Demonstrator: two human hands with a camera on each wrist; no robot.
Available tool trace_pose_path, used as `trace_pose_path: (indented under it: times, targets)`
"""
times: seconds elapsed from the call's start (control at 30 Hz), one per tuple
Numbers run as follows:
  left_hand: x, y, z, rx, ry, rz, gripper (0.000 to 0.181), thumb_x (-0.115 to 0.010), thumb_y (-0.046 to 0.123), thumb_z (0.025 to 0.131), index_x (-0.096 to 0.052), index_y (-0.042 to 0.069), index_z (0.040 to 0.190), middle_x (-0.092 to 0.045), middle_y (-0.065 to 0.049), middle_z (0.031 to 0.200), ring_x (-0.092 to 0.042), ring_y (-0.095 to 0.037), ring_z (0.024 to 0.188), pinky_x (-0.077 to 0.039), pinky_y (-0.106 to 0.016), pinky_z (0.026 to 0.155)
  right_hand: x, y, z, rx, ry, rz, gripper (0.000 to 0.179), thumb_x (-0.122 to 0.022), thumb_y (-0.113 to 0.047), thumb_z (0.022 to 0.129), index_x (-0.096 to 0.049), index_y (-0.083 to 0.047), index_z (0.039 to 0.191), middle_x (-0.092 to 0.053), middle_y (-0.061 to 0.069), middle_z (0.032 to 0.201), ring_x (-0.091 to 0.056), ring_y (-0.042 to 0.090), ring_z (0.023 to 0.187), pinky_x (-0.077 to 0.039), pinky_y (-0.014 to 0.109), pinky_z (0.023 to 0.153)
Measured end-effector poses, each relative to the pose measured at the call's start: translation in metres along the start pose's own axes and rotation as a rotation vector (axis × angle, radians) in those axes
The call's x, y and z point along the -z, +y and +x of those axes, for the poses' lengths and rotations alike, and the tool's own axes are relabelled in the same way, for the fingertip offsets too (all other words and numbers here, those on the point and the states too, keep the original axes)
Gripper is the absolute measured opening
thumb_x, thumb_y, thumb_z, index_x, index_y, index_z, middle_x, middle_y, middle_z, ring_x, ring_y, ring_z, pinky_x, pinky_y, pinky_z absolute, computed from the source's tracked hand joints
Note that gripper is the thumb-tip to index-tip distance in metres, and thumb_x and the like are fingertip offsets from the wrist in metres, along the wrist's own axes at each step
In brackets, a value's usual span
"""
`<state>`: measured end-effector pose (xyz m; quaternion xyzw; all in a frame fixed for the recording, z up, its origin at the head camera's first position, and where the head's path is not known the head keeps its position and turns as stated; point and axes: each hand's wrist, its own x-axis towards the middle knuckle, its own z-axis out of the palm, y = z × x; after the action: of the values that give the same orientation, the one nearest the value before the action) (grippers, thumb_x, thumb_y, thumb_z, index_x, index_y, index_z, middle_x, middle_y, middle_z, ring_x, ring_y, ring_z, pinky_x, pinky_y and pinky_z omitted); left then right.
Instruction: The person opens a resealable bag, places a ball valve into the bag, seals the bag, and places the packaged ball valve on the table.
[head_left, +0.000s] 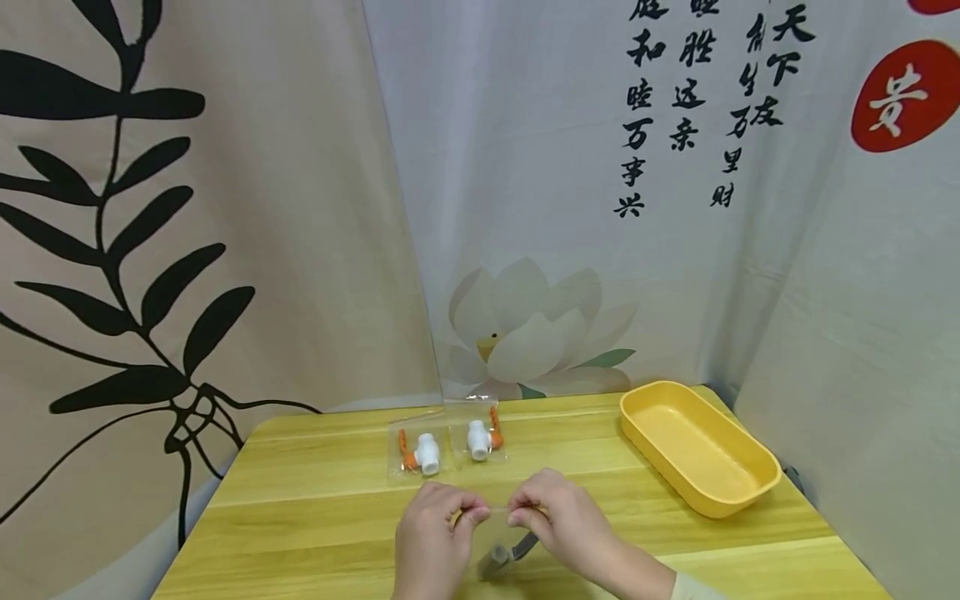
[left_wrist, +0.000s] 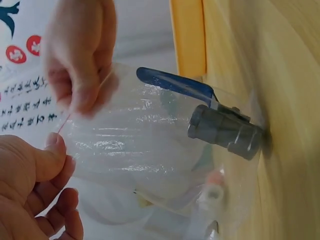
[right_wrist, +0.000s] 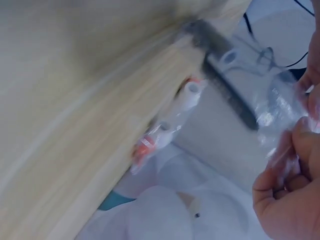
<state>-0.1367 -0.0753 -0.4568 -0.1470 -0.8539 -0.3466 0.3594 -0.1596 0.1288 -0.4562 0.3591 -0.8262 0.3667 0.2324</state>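
A clear zip bag [left_wrist: 117,142] hangs between my two hands, with a thin red line along its top edge. Inside it, at the bottom, lies a grey ball valve [left_wrist: 225,130] with a blue lever handle [left_wrist: 175,84], close to the tabletop. My left hand [head_left: 435,537] pinches one top corner between thumb and forefinger. The opposite corner is in the fingertips of my right hand [head_left: 566,525]. Behind the hands, two small clear bags lie side by side, each with a white valve; the left valve [head_left: 427,454] and the right valve [head_left: 478,439] have orange handles.
A yellow tray [head_left: 697,450] stands at the right side of the wooden table [head_left: 300,508]. Behind the table hangs a printed curtain [head_left: 525,208] with leaves, a lotus and writing. Dark cables [right_wrist: 297,60] show past the table's edge in the right wrist view.
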Motion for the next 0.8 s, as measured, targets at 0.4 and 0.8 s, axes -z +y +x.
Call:
trace_pose_path:
  times: [0.4,0.8]
  targets:
    - [0.001,0.001,-0.002,0.126,-0.114,-0.067,0.011,-0.090,0.026,0.082,-0.079,0.026,0.086,-0.070,0.021,0.082,-0.060,-0.003,0.081,-0.051,-0.022,0.069,0.016,0.022,-0.005,-0.118,0.000,-0.112,0.011,-0.084,-0.025,0.086,-0.074,-0.026,0.082,-0.074,-0.017,0.083,-0.054,-0.002,0.078,-0.049,0.016,0.065]
    - [0.007,-0.007,-0.004,0.284,-0.448,-0.049,0.036,-0.085,0.044,0.089,-0.077,0.019,0.113,-0.072,0.012,0.101,-0.063,-0.009,0.092,-0.055,-0.025,0.076,0.035,0.069,0.014,-0.453,-0.151,-0.242,0.012,-0.079,-0.025,0.095,-0.074,-0.026,0.084,-0.072,-0.015,0.080,-0.047,0.000,0.061,-0.043,0.022,0.058]
